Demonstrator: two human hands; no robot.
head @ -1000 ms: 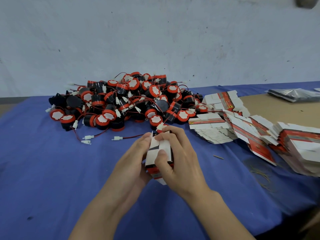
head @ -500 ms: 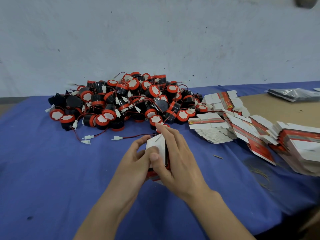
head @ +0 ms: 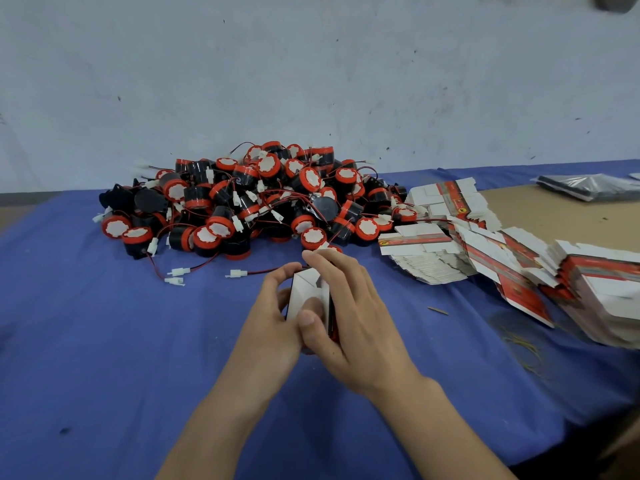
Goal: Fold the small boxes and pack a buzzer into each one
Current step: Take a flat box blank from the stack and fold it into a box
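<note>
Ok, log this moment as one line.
step: folding small box | left hand: grips it | right hand: grips it, thumb on white face | buzzer pile: behind hands | flat boxes: stacked at right

Matt blue cloth (head: 104, 341) covers the table; flat boxes (head: 485, 258) are printed card, buzzers (head: 249, 199) plastic.

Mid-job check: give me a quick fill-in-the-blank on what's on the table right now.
1. The left hand and the right hand grip the same small ____.
2. The pile of buzzers lies on a ____ cloth.
3. The flat boxes lie to the ____ of that pile.
Missing words: box; blue; right.
</note>
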